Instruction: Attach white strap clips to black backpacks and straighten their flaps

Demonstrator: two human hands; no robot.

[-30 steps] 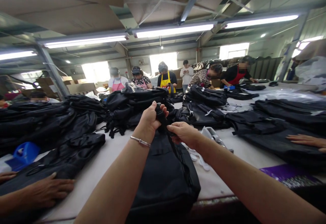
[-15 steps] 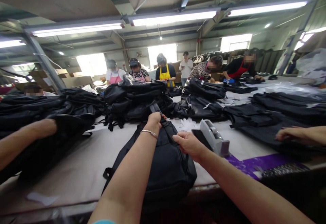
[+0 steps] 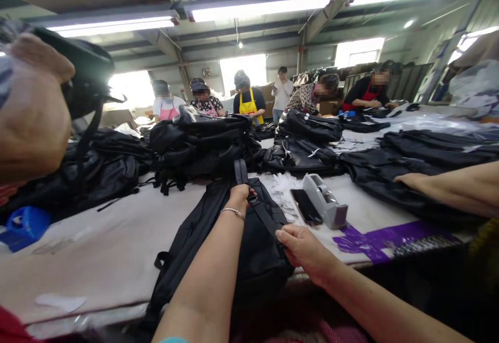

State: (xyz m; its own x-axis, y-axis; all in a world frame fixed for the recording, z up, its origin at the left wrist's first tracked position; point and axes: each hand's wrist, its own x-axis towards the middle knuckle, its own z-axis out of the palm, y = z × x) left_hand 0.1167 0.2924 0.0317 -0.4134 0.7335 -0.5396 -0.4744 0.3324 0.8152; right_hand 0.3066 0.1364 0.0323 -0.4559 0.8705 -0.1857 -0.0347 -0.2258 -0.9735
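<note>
A black backpack [image 3: 257, 249] lies before me at the table's front edge. My left hand [image 3: 240, 196], with a silver bangle at the wrist, is closed around its strap [image 3: 267, 217] beside a small buckle [image 3: 252, 197]. Lower down and to the right, my right hand [image 3: 298, 244] pinches the same strap between thumb and fingers. The strap runs straight between both hands, and a wider band [image 3: 240, 170] sticks up past my left hand. My left forearm hides part of the bag.
Beyond the bag are piles of black bags [image 3: 202, 140]. To the right stand a grey tape dispenser [image 3: 325, 202], a dark phone-like slab [image 3: 306, 207] and purple tape [image 3: 374, 239]. A blue object [image 3: 27, 226] sits left. Co-workers' arms reach in on both sides.
My right hand has moved down and slightly right along the strap, drawing it out. My left hand stays on it. The co-worker at left has lifted a black bag, uncovering the blue object.
</note>
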